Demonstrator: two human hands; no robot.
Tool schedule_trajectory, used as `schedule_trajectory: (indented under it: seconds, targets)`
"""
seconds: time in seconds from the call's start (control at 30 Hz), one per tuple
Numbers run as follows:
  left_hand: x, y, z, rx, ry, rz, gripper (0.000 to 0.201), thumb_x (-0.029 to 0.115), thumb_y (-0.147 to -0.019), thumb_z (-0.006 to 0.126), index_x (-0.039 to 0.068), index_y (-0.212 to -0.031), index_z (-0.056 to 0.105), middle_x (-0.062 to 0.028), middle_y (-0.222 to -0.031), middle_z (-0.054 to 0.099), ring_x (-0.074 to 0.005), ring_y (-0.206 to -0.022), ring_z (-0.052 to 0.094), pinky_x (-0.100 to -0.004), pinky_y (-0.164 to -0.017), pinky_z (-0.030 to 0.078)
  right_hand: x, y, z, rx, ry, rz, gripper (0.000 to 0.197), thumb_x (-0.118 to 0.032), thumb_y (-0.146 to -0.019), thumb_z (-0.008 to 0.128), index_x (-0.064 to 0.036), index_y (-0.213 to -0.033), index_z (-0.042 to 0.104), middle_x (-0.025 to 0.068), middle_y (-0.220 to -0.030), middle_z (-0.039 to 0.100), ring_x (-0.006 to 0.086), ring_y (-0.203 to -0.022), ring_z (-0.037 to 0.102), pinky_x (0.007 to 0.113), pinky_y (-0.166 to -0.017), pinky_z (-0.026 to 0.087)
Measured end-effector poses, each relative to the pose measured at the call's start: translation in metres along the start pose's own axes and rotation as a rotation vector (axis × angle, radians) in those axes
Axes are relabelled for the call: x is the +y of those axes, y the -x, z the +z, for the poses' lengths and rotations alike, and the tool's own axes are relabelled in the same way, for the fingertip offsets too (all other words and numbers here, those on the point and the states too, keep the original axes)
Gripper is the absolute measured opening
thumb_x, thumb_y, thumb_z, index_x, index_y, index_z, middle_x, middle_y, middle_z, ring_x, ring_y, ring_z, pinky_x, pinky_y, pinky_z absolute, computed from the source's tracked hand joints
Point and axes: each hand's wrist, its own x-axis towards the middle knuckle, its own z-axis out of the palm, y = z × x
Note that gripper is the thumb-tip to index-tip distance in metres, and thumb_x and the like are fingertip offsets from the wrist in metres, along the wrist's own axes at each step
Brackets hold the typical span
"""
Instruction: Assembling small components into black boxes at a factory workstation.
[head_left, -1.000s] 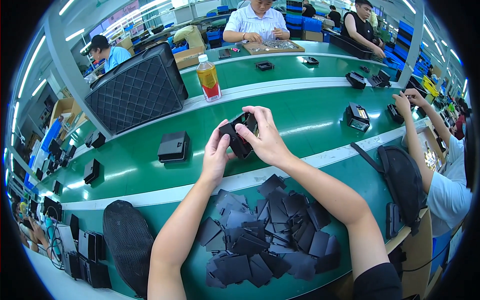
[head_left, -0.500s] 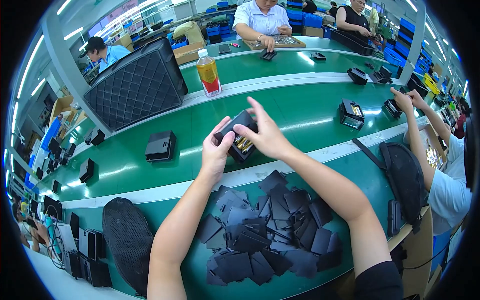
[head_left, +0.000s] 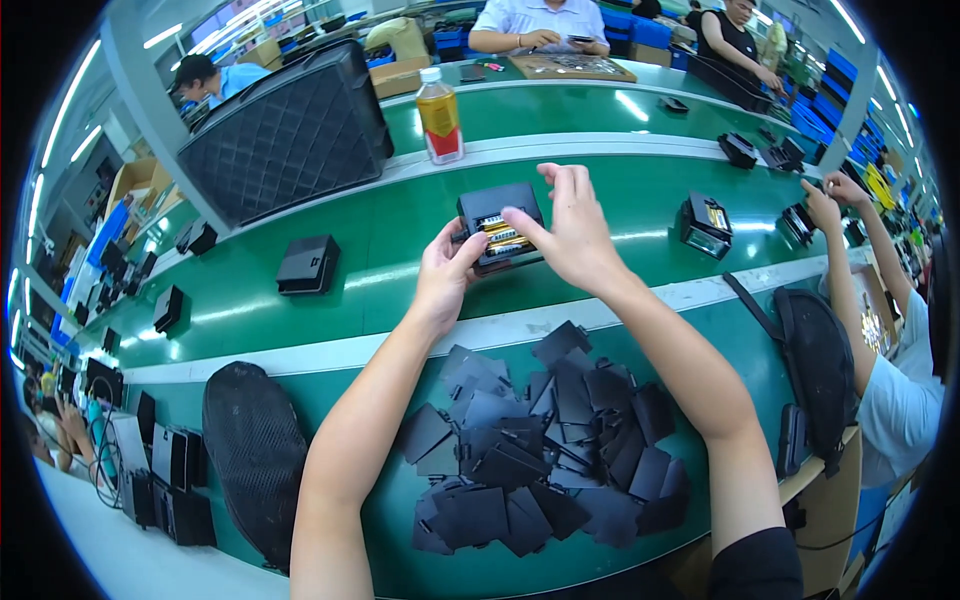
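Observation:
Above the green belt, my left hand (head_left: 446,272) grips a black plastic box (head_left: 503,199) by its left side, its thumb on the open compartment. Several gold-coloured batteries (head_left: 503,236) lie in that compartment. My right hand (head_left: 577,228) is at the box's right side, fingers stretched up and apart, its thumb tip over the batteries. The far side of the box and the left fingertips behind it are hidden. Between my forearms, a loose heap of flat black covers (head_left: 510,465) is spread on the green bench.
A similar closed box (head_left: 308,265) sits left on the belt, and one with batteries showing (head_left: 707,225) sits right. Beyond stand a bottle (head_left: 440,117) and a large black case (head_left: 290,135). Black pouches (head_left: 255,460) (head_left: 815,350) flank the heap. A co-worker's hands (head_left: 835,195) work at right.
The box has moved up and slightly right, turned so that its batteries show more. My right fingers have come off its top and spread. The boxes on the belt have shifted slightly in view.

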Motion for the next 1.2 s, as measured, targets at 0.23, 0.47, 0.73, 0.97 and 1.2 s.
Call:
schedule_trajectory:
  seconds: [0.23, 0.47, 0.73, 0.97, 1.2]
  targets:
    - [0.007, 0.002, -0.015, 0.237, -0.067, 0.01, 0.039, 0.017, -0.094, 0.062, -0.001, -0.122, 0.043, -0.0149, -0.11, 0.056, -0.0208, -0.084, 0.066, -0.0256, -0.064, 0.054, -0.076, 0.032, -0.027, -1.009, -0.082, -0.347, 0.031, -0.029, -0.087, 0.068, -0.0075, -0.109, 0.063, 0.0097, -0.103, 0.061, 0.022, -0.091, 0.059, 0.036, -0.078, 0.049]
    - [0.006, 0.002, -0.022, 0.27, 0.115, -0.028, 0.027, 0.018, -0.098, 0.056, 0.0, -0.114, 0.043, -0.0153, -0.108, 0.055, -0.0249, -0.086, 0.066, -0.0359, -0.071, 0.059, -0.068, 0.047, -0.001, -1.024, -0.285, -0.277, 0.021, -0.023, -0.09, 0.063, -0.0048, -0.1, 0.063, 0.0093, -0.094, 0.062, 0.0245, -0.08, 0.062, 0.038, -0.077, 0.052]
    - [-0.001, -0.001, -0.029, 0.261, -0.081, -0.065, 0.02, 0.02, -0.101, 0.052, 0.002, -0.108, 0.044, -0.0118, -0.097, 0.055, -0.0235, -0.082, 0.067, -0.0381, -0.068, 0.061, -0.053, 0.008, -0.016, -0.897, -0.66, 0.258, 0.01, -0.014, -0.094, 0.056, -0.0048, -0.096, 0.058, 0.0053, -0.082, 0.057, 0.0123, -0.07, 0.051, 0.028, -0.065, 0.046]
    - [0.002, 0.0, -0.024, 0.183, -0.125, -0.134, 0.017, 0.02, -0.101, 0.051, 0.005, -0.102, 0.043, -0.0114, -0.096, 0.055, -0.0234, -0.078, 0.067, -0.0378, -0.065, 0.061, -0.024, -0.008, -0.023, -0.725, -0.501, 0.361, 0.016, -0.012, -0.092, 0.057, 0.0005, -0.101, 0.061, 0.0051, -0.08, 0.06, 0.0134, -0.068, 0.054, 0.028, -0.059, 0.046]
    - [0.0, 0.001, -0.009, 0.086, -0.026, -0.127, 0.021, 0.022, -0.101, 0.051, 0.005, -0.103, 0.039, -0.0134, -0.102, 0.054, -0.023, -0.073, 0.067, -0.0336, -0.064, 0.061, -0.008, -0.005, -0.008, -0.53, -0.484, 0.441, 0.02, -0.008, -0.088, 0.063, 0.0002, -0.106, 0.064, 0.0065, -0.081, 0.063, 0.0132, -0.061, 0.054, 0.022, -0.05, 0.043]
